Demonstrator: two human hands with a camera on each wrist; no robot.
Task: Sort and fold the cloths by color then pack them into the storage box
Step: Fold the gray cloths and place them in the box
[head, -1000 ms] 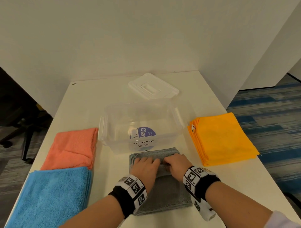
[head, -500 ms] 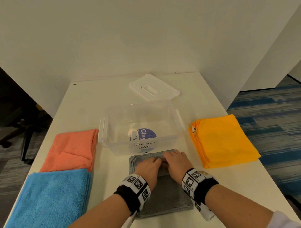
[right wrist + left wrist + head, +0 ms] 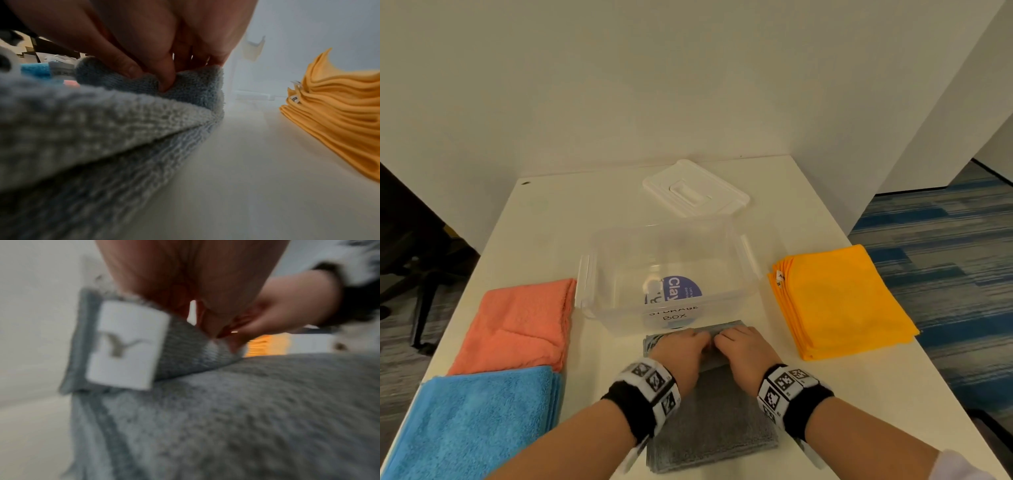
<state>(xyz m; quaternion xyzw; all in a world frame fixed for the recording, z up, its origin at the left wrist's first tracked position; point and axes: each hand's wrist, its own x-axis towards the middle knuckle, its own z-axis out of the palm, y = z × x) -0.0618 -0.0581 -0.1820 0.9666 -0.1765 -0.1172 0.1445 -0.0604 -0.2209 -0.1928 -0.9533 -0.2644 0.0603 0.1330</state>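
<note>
Both hands work side by side at the far edge of the grey cloth (image 3: 709, 404), which lies on the white table (image 3: 544, 219) just in front of the clear storage box (image 3: 667, 270). The left hand (image 3: 681, 353) is curled down onto the cloth's far edge, its fingers (image 3: 205, 324) bunched together and pinching a raised fold of grey fabric beside a white label (image 3: 125, 344) sewn to the cloth's corner. The right hand (image 3: 743, 349) sits touching it, knuckles up; its fingers (image 3: 164, 71) are drawn together with thumb and fingertips pressed into a tuck of the same fold, clamping it. Under the pinched layer the rest of the cloth lies flat in stacked folds. The storage box stands open, with a handwritten label on its near wall and a purple sticker showing through it; its white lid (image 3: 695, 192) rests on the table behind. A stack of orange cloths (image 3: 842, 301) lies to the right of the box, a salmon cloth (image 3: 517, 325) to the left, and a blue cloth (image 3: 472, 425) just nearer than that.
</note>
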